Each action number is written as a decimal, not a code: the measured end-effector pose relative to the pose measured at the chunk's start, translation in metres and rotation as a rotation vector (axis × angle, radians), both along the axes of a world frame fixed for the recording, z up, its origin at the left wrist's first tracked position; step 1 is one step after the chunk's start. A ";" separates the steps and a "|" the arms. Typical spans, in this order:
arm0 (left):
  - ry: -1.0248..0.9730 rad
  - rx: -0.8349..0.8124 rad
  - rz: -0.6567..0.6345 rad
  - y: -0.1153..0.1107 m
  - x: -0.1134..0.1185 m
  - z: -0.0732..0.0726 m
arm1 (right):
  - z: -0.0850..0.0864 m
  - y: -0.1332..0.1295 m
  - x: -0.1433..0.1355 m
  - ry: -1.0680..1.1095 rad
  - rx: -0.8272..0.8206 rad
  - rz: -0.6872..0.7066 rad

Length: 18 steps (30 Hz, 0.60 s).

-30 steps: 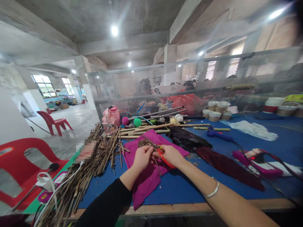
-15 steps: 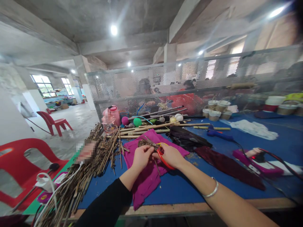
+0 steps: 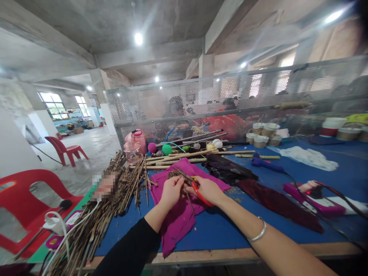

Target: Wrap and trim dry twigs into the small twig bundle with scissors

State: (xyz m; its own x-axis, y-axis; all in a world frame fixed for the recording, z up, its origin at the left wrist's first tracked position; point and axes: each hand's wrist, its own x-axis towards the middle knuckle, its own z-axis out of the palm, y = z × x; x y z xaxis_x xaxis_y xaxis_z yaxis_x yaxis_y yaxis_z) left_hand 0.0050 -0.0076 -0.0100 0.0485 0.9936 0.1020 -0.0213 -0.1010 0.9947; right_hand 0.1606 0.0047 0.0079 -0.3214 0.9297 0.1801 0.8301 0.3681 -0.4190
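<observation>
Over a magenta cloth (image 3: 179,226) spread on the blue table, my two hands meet. In my right hand (image 3: 209,190) is a pair of scissors (image 3: 200,194) with red and yellow handles; the blades point up and left. My left hand (image 3: 171,191) is closed in a pinch beside them on a thin dry twig (image 3: 190,203), whose stem shows below the fingers. Just beyond the fingertips lie small brown dried bits (image 3: 174,174) on the cloth. The exact spot where the blades meet the twig is hidden by my fingers.
A heap of dry twigs (image 3: 115,195) covers the left side. Behind lie long sticks (image 3: 172,158), yarn balls (image 3: 167,149) and a pink jug (image 3: 135,143). Dark cloth (image 3: 278,203), a blue glue gun (image 3: 266,164) and a purple power strip (image 3: 316,201) are at right.
Both hands stay in nearly the same place over the cloth. My left fingers have shifted slightly left, and the right hand's grip on the scissors has moved a little.
</observation>
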 end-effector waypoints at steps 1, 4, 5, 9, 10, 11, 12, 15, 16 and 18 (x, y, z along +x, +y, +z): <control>0.005 -0.001 -0.005 0.000 0.000 0.000 | 0.000 0.000 0.000 0.020 -0.007 0.021; 0.019 -0.006 -0.027 -0.001 0.001 0.001 | -0.001 -0.001 0.000 0.088 -0.031 0.088; 0.021 -0.009 -0.032 -0.002 0.001 0.001 | -0.002 -0.001 0.000 0.102 -0.038 0.100; 0.024 -0.022 -0.021 -0.004 0.002 0.004 | -0.003 0.001 0.001 0.118 -0.051 0.092; 0.020 -0.030 -0.010 -0.004 0.003 0.005 | -0.003 0.001 0.002 0.120 -0.044 0.081; 0.015 -0.041 0.005 -0.005 0.003 0.006 | -0.003 0.002 0.002 0.120 -0.037 0.067; 0.012 -0.053 0.018 -0.005 0.003 0.006 | -0.004 0.002 0.002 0.119 -0.032 0.051; 0.015 -0.068 0.037 -0.004 0.003 0.004 | -0.005 0.002 0.000 0.108 -0.028 0.013; 0.017 -0.066 0.032 -0.004 0.003 0.002 | -0.006 0.002 -0.001 0.106 -0.025 0.005; 0.007 -0.057 0.017 -0.002 0.003 -0.001 | -0.008 0.001 -0.004 0.111 -0.012 0.001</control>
